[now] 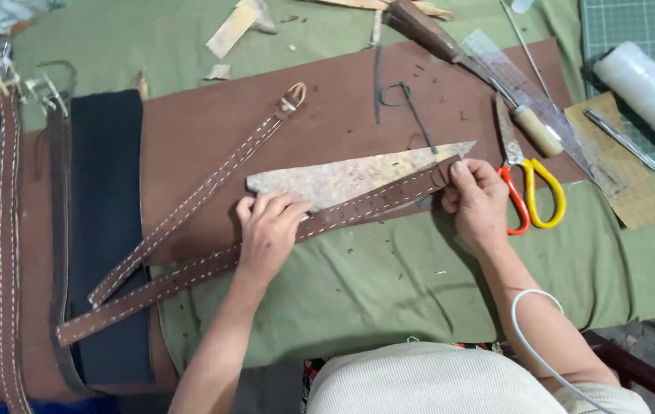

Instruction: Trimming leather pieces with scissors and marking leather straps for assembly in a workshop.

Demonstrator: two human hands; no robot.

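Head view: our left hand (268,230) lies flat, pressing the strap (266,245) onto the mottled board (343,178); our right hand (475,198) pinches the strap's end. Risk, as we judge it: uneven pressure lets the strap slide off the board. Strap: brown leather, white stitching along both edges, lying diagonally across the green-clothed table (389,284). Scissors (531,195) just beside the right hand.

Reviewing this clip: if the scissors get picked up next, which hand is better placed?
Probably the right hand: it pinches the stitched strap's end right beside the scissors. The left hand presses the strap mid-length, farther away.
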